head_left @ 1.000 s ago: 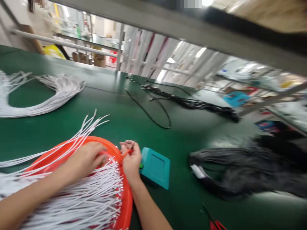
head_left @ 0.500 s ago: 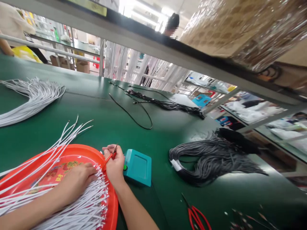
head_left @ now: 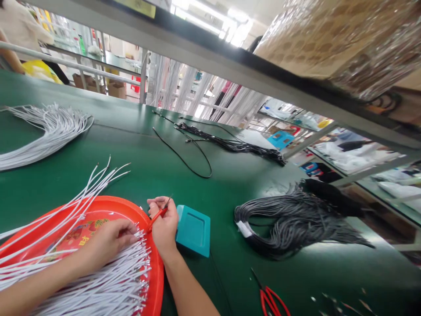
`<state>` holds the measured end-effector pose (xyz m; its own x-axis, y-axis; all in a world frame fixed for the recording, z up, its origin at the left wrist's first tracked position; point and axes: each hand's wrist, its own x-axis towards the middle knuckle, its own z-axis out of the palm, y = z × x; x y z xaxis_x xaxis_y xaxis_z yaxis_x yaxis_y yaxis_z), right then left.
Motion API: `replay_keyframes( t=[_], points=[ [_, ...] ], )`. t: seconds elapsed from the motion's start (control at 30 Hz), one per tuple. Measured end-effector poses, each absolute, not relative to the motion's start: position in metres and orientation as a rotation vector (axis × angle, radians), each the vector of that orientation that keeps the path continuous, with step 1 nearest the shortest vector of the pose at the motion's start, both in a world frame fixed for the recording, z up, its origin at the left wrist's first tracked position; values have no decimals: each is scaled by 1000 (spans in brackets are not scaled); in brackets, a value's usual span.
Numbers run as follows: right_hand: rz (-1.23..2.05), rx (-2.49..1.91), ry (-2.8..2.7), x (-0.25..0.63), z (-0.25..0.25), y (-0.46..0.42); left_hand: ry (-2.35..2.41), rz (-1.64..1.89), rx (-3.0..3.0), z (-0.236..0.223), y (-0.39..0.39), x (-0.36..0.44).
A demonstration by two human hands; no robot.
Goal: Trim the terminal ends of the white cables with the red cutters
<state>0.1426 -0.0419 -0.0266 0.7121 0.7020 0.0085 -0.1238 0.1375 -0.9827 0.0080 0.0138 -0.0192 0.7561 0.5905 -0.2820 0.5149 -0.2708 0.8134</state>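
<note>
Right hand (head_left: 164, 227), fingers closed around a red-handled tool (head_left: 162, 213), at the rim of a red tray (head_left: 157, 263). Left of this grip, the left hand (head_left: 115, 241) lies over white wires (head_left: 112, 283) in the tray; whether its curled fingers pinch one cannot be told. Just right of the grip, a teal box (head_left: 194, 230); farther right, dark cables (head_left: 286, 219).

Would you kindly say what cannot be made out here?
In the head view:
What lies under the left hand: hidden by the hand.
Exact type of the red tool in the right hand: small, partly covered by the hand.
Near side of the red tray: cut off by the bottom edge.
</note>
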Motion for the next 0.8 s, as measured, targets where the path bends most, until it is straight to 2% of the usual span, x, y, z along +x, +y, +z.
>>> replay_keyframes(
  t=[0.37,0.67,0.8],
  points=[
    [646,-1316,-527,143,-22,-45,830,267,2116,-4,12,6],
    [689,-1308,-543,141,-24,-49,929,412,1493,2,15,12],
    [725,-1300,-590,136,-23,-51,942,440,1400,4,16,11]
  ],
)
